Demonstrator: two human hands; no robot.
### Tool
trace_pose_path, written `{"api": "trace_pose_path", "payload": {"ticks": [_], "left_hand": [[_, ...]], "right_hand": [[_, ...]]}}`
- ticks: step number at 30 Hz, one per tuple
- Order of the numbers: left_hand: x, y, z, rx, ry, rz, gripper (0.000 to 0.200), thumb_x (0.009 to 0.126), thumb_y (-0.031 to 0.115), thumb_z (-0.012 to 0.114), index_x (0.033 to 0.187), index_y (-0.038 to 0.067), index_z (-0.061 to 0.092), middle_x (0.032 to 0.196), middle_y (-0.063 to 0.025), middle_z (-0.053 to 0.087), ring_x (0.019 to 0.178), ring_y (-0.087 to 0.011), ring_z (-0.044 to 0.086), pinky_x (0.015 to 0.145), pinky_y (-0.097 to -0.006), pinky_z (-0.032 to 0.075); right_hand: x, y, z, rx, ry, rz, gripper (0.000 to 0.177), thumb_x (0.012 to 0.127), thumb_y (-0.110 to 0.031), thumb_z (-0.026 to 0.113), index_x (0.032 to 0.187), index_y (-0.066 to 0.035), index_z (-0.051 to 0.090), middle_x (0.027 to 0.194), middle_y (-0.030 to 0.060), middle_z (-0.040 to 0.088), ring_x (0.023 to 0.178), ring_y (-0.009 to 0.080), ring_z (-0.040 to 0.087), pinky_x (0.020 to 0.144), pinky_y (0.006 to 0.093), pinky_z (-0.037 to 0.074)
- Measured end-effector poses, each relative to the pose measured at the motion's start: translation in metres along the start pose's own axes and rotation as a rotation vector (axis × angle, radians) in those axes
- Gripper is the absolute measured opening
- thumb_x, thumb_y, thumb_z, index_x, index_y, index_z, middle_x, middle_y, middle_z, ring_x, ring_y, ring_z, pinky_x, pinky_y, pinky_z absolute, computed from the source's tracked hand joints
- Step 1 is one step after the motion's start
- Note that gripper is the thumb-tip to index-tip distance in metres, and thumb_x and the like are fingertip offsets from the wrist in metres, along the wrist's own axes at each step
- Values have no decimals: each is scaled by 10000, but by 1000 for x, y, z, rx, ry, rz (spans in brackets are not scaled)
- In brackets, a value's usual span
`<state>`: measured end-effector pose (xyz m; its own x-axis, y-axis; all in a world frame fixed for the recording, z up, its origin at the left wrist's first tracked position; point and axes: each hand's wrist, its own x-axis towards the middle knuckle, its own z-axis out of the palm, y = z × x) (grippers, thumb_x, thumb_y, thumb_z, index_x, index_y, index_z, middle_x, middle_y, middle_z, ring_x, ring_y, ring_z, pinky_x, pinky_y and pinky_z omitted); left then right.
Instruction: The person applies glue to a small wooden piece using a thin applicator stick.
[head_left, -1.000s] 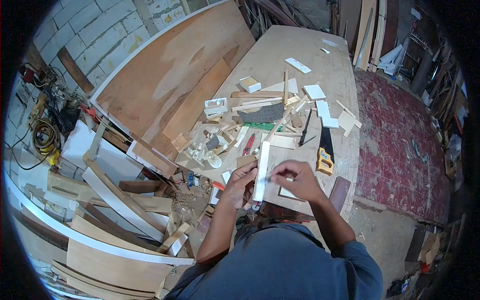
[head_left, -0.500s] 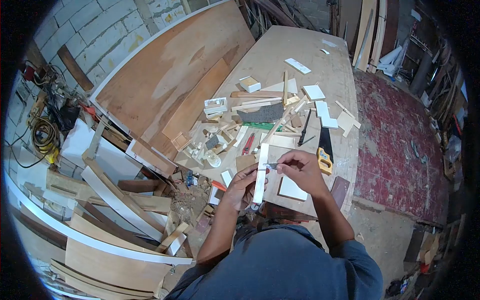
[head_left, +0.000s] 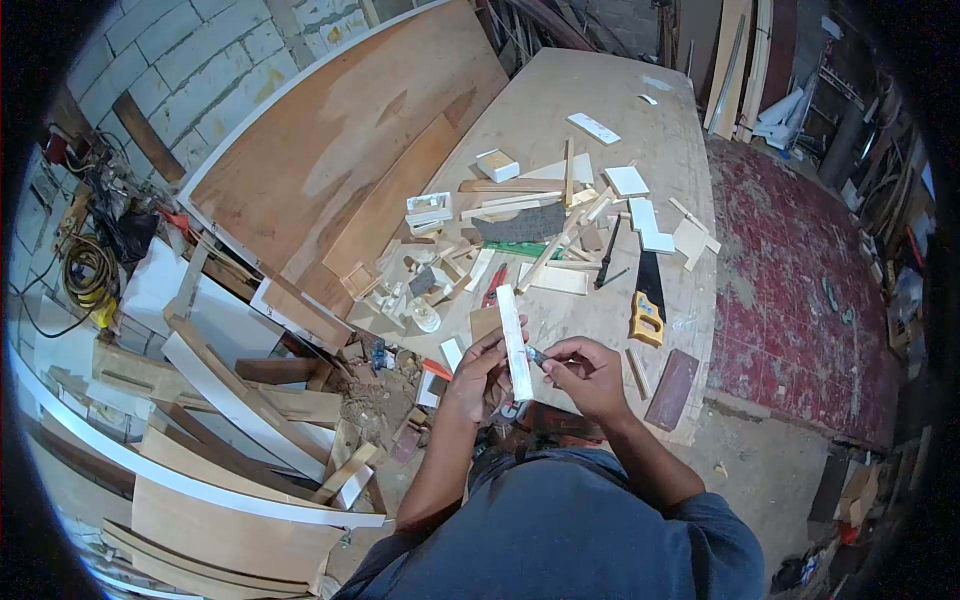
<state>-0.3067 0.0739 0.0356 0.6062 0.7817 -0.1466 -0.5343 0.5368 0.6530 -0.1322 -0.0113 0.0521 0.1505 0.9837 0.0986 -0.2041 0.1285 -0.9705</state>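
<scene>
My left hand is closed around a narrow white-faced wooden strip, held tilted above the near edge of the workbench. My right hand pinches a small blue-grey piece against the strip's right side; its exact kind is too small to make out. Beyond the hands lie a red-handled tool and loose offcuts. A handsaw with a yellow handle rests to the right of my right hand.
Wood scraps, a green tool and a dark grey sheet crowd the workbench. A brown block lies at its near right edge. Large panels lean on the left. Boards and coiled cable fill the left floor.
The strip has tilted, its upper end swinging left. My right hand has moved lower and a little left with the small piece, uncovering the saw handle and a thin stick.
</scene>
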Motion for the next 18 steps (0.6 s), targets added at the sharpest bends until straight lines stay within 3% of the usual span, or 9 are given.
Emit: {"api": "trace_pose_path", "payload": {"ticks": [6, 12, 15, 17, 18], "left_hand": [[3, -1, 5, 31, 17, -14, 376, 959, 131, 529, 1312, 2, 508, 1042, -83, 673, 739, -104, 662, 550, -230, 543], [7, 1, 5, 22, 31, 5, 382, 970, 161, 517, 1327, 27, 492, 973, -90, 673, 719, -127, 666, 544, -241, 549], [6, 3, 8, -27, 115, 22, 374, 970, 169, 521, 1318, 35, 498, 959, -100, 668, 734, -141, 669, 564, -247, 555], [7, 2, -3, 3, 48, 7, 387, 962, 166, 523, 1312, 7, 483, 1051, -70, 645, 850, -167, 661, 756, -291, 567], [6, 2, -5, 2, 47, 8, 387, 962, 166, 523, 1312, 7, 483, 1051, -70, 645, 850, -167, 661, 756, -291, 567]], "right_hand": [[-6, -1, 0, -154, -39, -177, 167, 855, -13, 651, 1007, 55, 629, 934, 106, 638, 838, 117, 629, 733, 248, 526], [-15, -5, -3, -174, -107, -157, 140, 855, -20, 651, 981, 40, 647, 934, 103, 635, 822, 128, 635, 733, 257, 530], [-20, -11, -4, -230, -157, -154, 127, 861, -29, 649, 973, 29, 656, 922, 101, 641, 809, 121, 632, 720, 261, 532], [-20, -18, -2, -225, -143, -128, 120, 843, -15, 657, 956, 25, 655, 905, 106, 644, 793, 135, 636, 704, 269, 530], [-18, -20, -2, -220, -131, -102, 116, 825, -1, 665, 938, 20, 655, 887, 110, 647, 777, 149, 640, 688, 277, 529]]}}
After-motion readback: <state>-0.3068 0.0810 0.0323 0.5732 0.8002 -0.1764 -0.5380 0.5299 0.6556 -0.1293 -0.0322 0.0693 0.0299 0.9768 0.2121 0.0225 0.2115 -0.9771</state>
